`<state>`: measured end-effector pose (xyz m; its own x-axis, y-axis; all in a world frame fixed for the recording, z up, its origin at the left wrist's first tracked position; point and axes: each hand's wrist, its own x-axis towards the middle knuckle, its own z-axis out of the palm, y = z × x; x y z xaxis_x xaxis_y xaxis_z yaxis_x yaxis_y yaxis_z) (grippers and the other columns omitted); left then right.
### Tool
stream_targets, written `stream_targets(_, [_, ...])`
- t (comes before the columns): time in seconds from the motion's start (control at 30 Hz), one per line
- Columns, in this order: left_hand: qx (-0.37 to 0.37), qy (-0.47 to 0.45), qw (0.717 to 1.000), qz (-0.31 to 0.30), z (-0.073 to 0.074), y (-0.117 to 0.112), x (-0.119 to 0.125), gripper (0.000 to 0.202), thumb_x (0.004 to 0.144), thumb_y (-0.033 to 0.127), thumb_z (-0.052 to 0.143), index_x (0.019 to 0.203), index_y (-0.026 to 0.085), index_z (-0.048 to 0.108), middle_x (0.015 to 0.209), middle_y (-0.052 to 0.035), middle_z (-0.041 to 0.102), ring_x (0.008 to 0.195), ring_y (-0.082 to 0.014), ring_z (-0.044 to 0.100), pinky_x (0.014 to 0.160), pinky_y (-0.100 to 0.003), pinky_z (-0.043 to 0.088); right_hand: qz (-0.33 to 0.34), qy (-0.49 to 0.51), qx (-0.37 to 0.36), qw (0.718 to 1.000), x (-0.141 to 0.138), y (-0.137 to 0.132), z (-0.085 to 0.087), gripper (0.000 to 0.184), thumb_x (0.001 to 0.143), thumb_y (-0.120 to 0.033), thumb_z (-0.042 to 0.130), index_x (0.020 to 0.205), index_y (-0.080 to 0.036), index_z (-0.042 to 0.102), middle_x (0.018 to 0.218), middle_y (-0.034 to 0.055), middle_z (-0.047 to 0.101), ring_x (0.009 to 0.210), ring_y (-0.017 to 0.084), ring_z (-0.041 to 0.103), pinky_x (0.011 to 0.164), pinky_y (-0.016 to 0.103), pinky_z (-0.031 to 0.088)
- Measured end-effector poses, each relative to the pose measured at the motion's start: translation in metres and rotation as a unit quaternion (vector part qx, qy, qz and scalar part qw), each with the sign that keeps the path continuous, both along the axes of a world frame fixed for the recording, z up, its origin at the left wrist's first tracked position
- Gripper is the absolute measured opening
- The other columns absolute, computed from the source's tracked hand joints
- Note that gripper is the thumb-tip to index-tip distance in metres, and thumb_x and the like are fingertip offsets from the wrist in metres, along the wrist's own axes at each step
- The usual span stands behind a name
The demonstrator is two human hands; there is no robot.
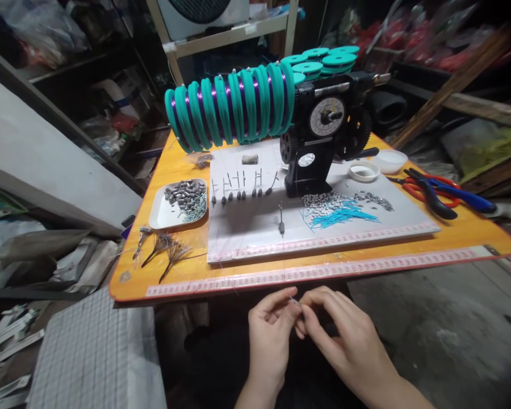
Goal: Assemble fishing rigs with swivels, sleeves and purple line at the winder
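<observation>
My left hand [270, 335] and my right hand [344, 335] meet below the front edge of the orange table [238, 281]. Between their fingertips they pinch a short, thin teal-tipped wire [296, 301], and its exact shape is too small to make out. Both hands are apart from the table. Farther off, a white tray [162, 213] holds grey metal beads and teal wires. A white board [255, 244] carries a row of small dark weighted pins on wire stems [238, 196], plus loose beads [323, 200] and a pile of teal wires [340, 215].
A black winding machine with a dial [326, 116] and a coil of teal spools with purple wire [230, 105] stands at the back. Blue-handled pliers [434, 196], red-handled scissors [426, 190] and white lids [377, 167] lie at right. Bristly wire bunches [166, 253] lie at left.
</observation>
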<state>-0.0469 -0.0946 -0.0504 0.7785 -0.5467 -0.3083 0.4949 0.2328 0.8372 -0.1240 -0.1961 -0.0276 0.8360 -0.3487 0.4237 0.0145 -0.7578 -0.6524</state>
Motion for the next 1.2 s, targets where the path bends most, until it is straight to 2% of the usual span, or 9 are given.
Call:
stream_targets(0.13, [0.015, -0.054, 0.998, -0.003, 0.0, -0.001, 0.001, 0.017, 0.076, 0.034, 0.081, 0.076, 0.017, 0.077, 0.071, -0.0035, 0.073, 0.051, -0.0093, 0.062, 0.051, -0.02, 0.053, 0.011, 0.007, 0.024, 1.0, 0.001, 0.002, 0.007, 0.015, 0.1, -0.015, 0.046, 0.087, -0.022, 0.049, 0.072, -0.0024, 0.058, 0.064, 0.013, 0.057, 0.061, 0.025, 0.045])
stream_targets(0.27, [0.043, -0.187, 0.981, 0.001, 0.006, 0.006, 0.004, 0.01, 0.084, 0.025, 0.072, 0.077, 0.018, 0.076, 0.074, -0.0022, 0.07, 0.051, -0.0099, 0.062, 0.047, -0.02, 0.052, 0.024, 0.016, 0.004, 1.0, 0.0, -0.003, 0.017, 0.015, 0.099, -0.013, 0.045, 0.088, -0.022, 0.05, 0.074, -0.0013, 0.059, 0.066, 0.013, 0.057, 0.062, 0.025, 0.045])
stream_targets(0.5, [0.103, -0.465, 0.879, -0.021, 0.015, 0.023, 0.014, 0.024, 0.085, 0.004, 0.062, 0.1, 0.017, 0.076, 0.084, -0.0083, 0.073, 0.076, -0.0161, 0.07, 0.073, -0.023, 0.055, 0.049, 0.003, -0.104, 0.993, 0.007, -0.011, 0.028, 0.012, 0.096, -0.01, 0.05, 0.09, -0.017, 0.056, 0.079, 0.0035, 0.063, 0.07, 0.018, 0.054, 0.067, 0.033, 0.041])
stream_targets(0.63, [0.12, -0.519, 0.846, -0.011, 0.021, 0.023, 0.017, 0.024, 0.086, 0.003, 0.06, 0.102, 0.015, 0.073, 0.083, -0.0085, 0.073, 0.073, -0.0165, 0.07, 0.07, -0.024, 0.056, 0.054, -0.023, -0.164, 0.985, 0.003, -0.022, 0.036, 0.015, 0.097, -0.009, 0.051, 0.109, -0.014, 0.058, 0.096, 0.0086, 0.068, 0.092, 0.023, 0.06, 0.086, 0.038, 0.042])
stream_targets(0.73, [0.144, -0.514, 0.845, -0.002, 0.027, 0.023, 0.016, 0.024, 0.085, 0.004, 0.063, 0.101, 0.019, 0.072, 0.08, -0.0051, 0.072, 0.069, -0.0154, 0.069, 0.066, -0.024, 0.057, -0.01, -0.037, -0.201, 0.979, -0.014, -0.049, 0.04, 0.031, 0.096, -0.015, 0.053, 0.127, -0.014, 0.054, 0.112, 0.0153, 0.065, 0.109, 0.029, 0.059, 0.096, 0.044, 0.041])
stream_targets(0.83, [0.166, -0.496, 0.853, 0.003, 0.031, 0.024, 0.014, 0.021, 0.084, 0.005, 0.066, 0.097, 0.021, 0.072, 0.079, -0.0034, 0.072, 0.066, -0.0149, 0.069, 0.063, -0.024, 0.057, -0.095, -0.041, -0.256, 0.961, -0.034, -0.082, 0.039, 0.039, 0.093, -0.016, 0.058, 0.131, -0.022, 0.055, 0.108, 0.0154, 0.066, 0.101, 0.034, 0.06, 0.092, 0.049, 0.042])
stream_targets(0.93, [0.159, -0.491, 0.856, 0.007, 0.032, 0.023, 0.013, 0.02, 0.083, 0.005, 0.067, 0.094, 0.021, 0.072, 0.077, -0.0031, 0.072, 0.064, -0.0144, 0.068, 0.061, -0.023, 0.057, -0.137, -0.011, -0.267, 0.954, -0.045, -0.102, 0.035, 0.031, 0.093, -0.023, 0.061, 0.124, -0.026, 0.06, 0.097, 0.0131, 0.064, 0.089, 0.033, 0.06, 0.084, 0.05, 0.042])
stream_targets(1.07, [0.148, -0.47, 0.87, 0.012, 0.033, 0.019, 0.013, 0.018, 0.081, 0.006, 0.069, 0.091, 0.02, 0.073, 0.076, -0.0027, 0.072, 0.063, -0.0144, 0.068, 0.059, -0.023, 0.056, -0.119, 0.008, -0.236, 0.964, -0.04, -0.1, 0.03, 0.023, 0.093, -0.034, 0.061, 0.112, -0.022, 0.065, 0.092, 0.0095, 0.061, 0.083, 0.028, 0.057, 0.075, 0.044, 0.045])
stream_targets(1.2, [0.148, -0.391, 0.908, 0.006, 0.036, 0.015, 0.011, 0.01, 0.082, 0.014, 0.069, 0.084, 0.021, 0.076, 0.073, -0.0031, 0.071, 0.061, -0.0157, 0.067, 0.057, -0.024, 0.056, -0.117, 0.016, -0.191, 0.975, -0.025, -0.091, 0.026, 0.023, 0.093, -0.029, 0.062, 0.113, -0.018, 0.065, 0.097, 0.0092, 0.059, 0.091, 0.027, 0.057, 0.079, 0.043, 0.047])
